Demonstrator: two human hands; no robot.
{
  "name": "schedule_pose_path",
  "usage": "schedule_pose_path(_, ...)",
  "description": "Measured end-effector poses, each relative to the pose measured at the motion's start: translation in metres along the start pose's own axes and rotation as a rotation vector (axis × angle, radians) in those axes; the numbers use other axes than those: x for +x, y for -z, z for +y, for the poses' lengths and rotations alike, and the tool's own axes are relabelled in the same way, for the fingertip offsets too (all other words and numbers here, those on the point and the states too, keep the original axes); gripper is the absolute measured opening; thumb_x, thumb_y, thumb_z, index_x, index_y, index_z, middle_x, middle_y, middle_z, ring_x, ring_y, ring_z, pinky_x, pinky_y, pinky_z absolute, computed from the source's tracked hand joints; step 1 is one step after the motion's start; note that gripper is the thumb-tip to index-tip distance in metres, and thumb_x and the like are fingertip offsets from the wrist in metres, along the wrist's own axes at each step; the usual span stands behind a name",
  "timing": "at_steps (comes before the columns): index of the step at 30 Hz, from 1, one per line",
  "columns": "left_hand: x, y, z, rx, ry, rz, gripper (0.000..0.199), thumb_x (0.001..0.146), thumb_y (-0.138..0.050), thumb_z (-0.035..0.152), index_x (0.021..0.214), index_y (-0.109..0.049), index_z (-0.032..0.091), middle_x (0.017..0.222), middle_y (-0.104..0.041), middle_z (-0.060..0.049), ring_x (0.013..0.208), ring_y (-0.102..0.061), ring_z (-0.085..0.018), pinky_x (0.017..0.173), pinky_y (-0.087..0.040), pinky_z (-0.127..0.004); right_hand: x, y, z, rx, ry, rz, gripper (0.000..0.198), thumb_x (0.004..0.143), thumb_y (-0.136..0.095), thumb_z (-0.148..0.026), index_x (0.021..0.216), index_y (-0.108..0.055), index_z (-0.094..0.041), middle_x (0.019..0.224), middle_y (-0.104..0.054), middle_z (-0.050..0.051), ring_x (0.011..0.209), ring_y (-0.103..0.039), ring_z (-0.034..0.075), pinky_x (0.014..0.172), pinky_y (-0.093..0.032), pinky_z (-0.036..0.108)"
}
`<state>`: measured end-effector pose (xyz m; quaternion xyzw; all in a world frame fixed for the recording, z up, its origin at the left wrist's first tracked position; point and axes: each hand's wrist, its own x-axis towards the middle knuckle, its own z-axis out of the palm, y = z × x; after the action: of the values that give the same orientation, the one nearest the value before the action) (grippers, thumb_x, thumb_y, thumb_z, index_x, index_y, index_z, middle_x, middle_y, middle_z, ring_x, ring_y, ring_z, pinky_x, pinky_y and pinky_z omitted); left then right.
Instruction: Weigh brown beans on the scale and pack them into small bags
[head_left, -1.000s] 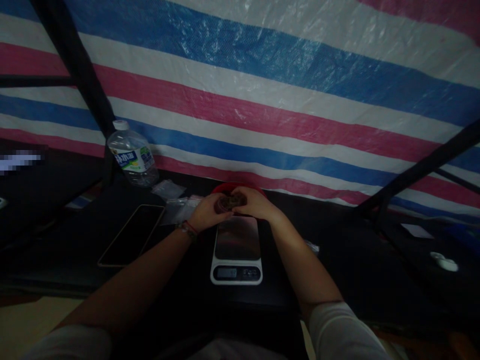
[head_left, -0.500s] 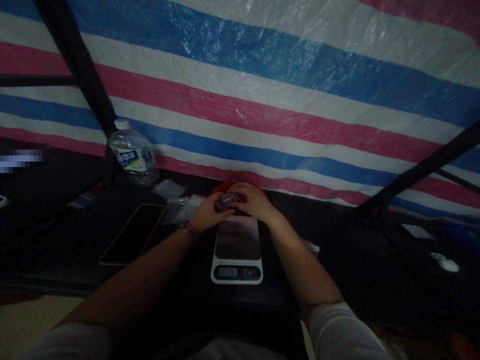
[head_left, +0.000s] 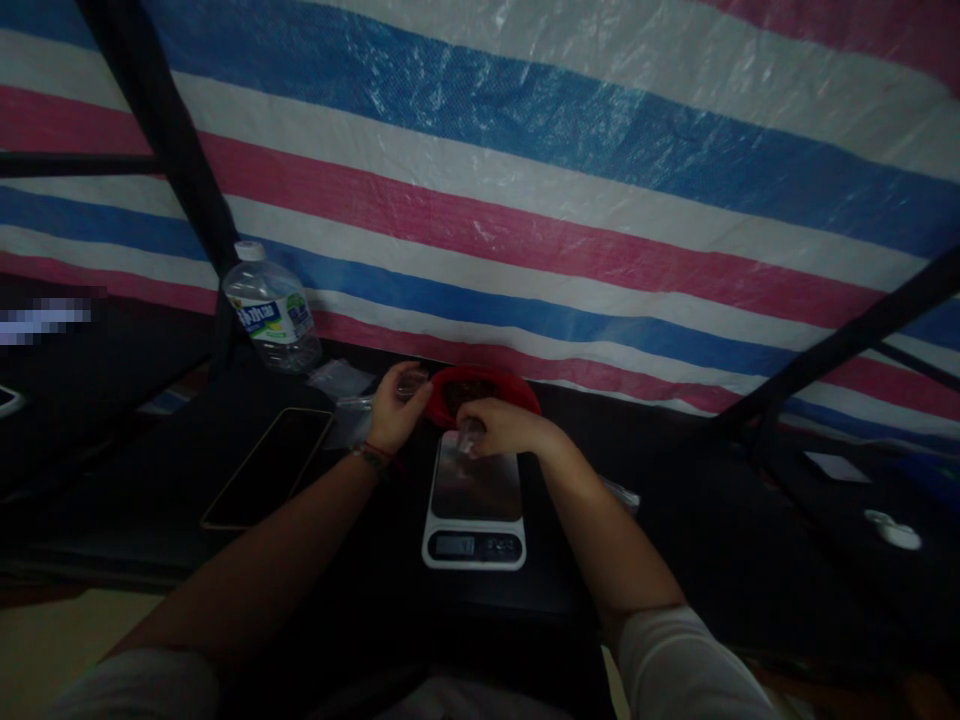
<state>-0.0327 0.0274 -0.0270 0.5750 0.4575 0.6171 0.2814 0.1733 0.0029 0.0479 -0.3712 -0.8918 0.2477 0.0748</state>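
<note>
Head view: digital scale (head_left: 476, 490) on black desk (head_left: 675, 540), steel plate on top, display facing the person, digits too faint to read. Left hand (head_left: 391, 410) is off the scale's far left corner, grip closed around a small clear plastic container (head_left: 412, 383); bracelet (head_left: 375, 458) on that wrist. Right hand (head_left: 510, 425) is over the far end of the scale, grip clamped on a clear plastic piece (head_left: 470, 437); can't tell if it's a cup or a lid, nor if it touches the plate. Red bowl (head_left: 526, 392) right behind the scale, dark brown contents (head_left: 469, 390) inside, too dim to identify. Smartphone (head_left: 268, 467) lies left of the scale, screen dark. Clear plastic bags (head_left: 340, 379) lie beyond the scale's left side, and a large clear plastic bottle (head_left: 271, 310) with white cap stands upright farther left and back. Crinkled clear plastic (head_left: 622, 496) right of the scale, partly behind the right forearm (head_left: 592, 520). White object (head_left: 892, 530) well off to the scale's right, striped tarp (head_left: 525, 220) behind everything.
</note>
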Motion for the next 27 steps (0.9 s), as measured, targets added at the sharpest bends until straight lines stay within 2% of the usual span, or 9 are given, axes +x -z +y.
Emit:
schedule_pose_path(3,0.002,0.001,0.0,0.025,-0.011,-0.07,0.051,0.077,-0.065,0.045,0.12,-0.055,0.018,0.1,-0.067,-0.007,0.087,-0.065,-0.019,0.081,-0.054,-0.034,0.004,-0.013,0.003,-0.063,-0.029,-0.128,0.051,0.058,-0.084,-0.028,0.104,-0.066,-0.019,0.102,-0.067,0.006,0.092,-0.06,0.023,0.073,-0.044,0.028)
schedule_pose_path(5,0.004,0.002,-0.001,0.112,-0.027,-0.083,0.053,0.077,-0.065,0.045,0.121,-0.056,0.017,0.098,-0.068,-0.007,0.086,-0.066,-0.02,0.082,-0.054,-0.034,0.003,-0.012,0.004,-0.061,-0.041,-0.147,0.059,0.057,-0.085,-0.038,0.11,-0.065,-0.019,0.108,-0.066,0.008,0.098,-0.059,0.026,0.079,-0.045,0.031)
schedule_pose_path(7,0.007,0.005,-0.001,0.27,-0.042,-0.09,0.049,0.077,-0.065,0.044,0.117,-0.059,0.017,0.098,-0.069,-0.008,0.087,-0.066,-0.021,0.083,-0.053,-0.036,0.001,-0.005,0.006,0.01,-0.034,-0.083,0.06,0.067,-0.08,-0.045,0.118,-0.063,-0.019,0.115,-0.064,0.009,0.103,-0.059,0.026,0.085,-0.046,0.034)
schedule_pose_path(10,0.01,0.008,-0.002,0.521,-0.061,-0.146,0.039,0.077,-0.064,0.043,0.107,-0.063,0.018,0.1,-0.07,-0.01,0.09,-0.066,-0.025,0.082,-0.052,-0.036,0.003,0.002,0.015,0.125,-0.006,0.095,0.035,0.088,-0.061,-0.035,0.118,-0.063,-0.018,0.118,-0.064,0.009,0.105,-0.06,0.021,0.092,-0.045,0.034)
schedule_pose_path(12,0.011,0.01,-0.003,0.623,-0.046,-0.21,0.035,0.078,-0.063,0.044,0.102,-0.065,0.019,0.097,-0.071,-0.011,0.087,-0.067,-0.025,0.077,-0.052,-0.034,0.011,0.0,0.025,0.107,-0.035,0.189,0.027,0.091,-0.053,-0.024,0.115,-0.065,-0.017,0.118,-0.065,0.009,0.109,-0.059,0.02,0.098,-0.043,0.035)
schedule_pose_path(14,0.011,0.01,-0.004,0.671,-0.01,-0.261,0.032,0.079,-0.061,0.045,0.099,-0.065,0.02,0.091,-0.072,-0.009,0.081,-0.068,-0.025,0.07,-0.051,-0.032,0.023,-0.008,0.036,0.027,-0.102,0.219,0.031,0.09,-0.053,-0.018,0.118,-0.064,-0.017,0.125,-0.062,0.011,0.117,-0.055,0.021,0.105,-0.038,0.038)
schedule_pose_path(20,0.008,0.007,-0.004,0.614,0.03,-0.315,0.028,0.08,-0.06,0.034,0.105,-0.065,0.023,0.089,-0.073,-0.008,0.079,-0.069,-0.025,0.067,-0.049,-0.031,0.067,-0.024,0.046,-0.212,-0.269,0.096,0.052,0.087,-0.059,-0.035,0.136,-0.052,-0.019,0.145,-0.042,0.016,0.13,-0.044,0.032,0.108,-0.033,0.047)
schedule_pose_path(23,0.008,0.006,-0.002,0.549,0.01,-0.257,0.03,0.08,-0.058,0.03,0.108,-0.064,0.023,0.096,-0.072,-0.008,0.083,-0.069,-0.025,0.072,-0.05,-0.033,0.079,-0.023,0.043,-0.272,-0.286,0.056,0.054,0.086,-0.059,-0.035,0.137,-0.052,-0.019,0.144,-0.042,0.017,0.129,-0.044,0.035,0.106,-0.035,0.047)
schedule_pose_path(27,0.009,0.006,0.0,0.511,0.005,-0.169,0.031,0.08,-0.059,0.029,0.109,-0.064,0.022,0.1,-0.072,-0.007,0.088,-0.068,-0.024,0.077,-0.051,-0.033,0.081,-0.015,0.046,-0.291,-0.226,0.055,0.045,0.086,-0.059,-0.027,0.13,-0.058,-0.019,0.134,-0.052,0.016,0.121,-0.05,0.03,0.102,-0.039,0.041)
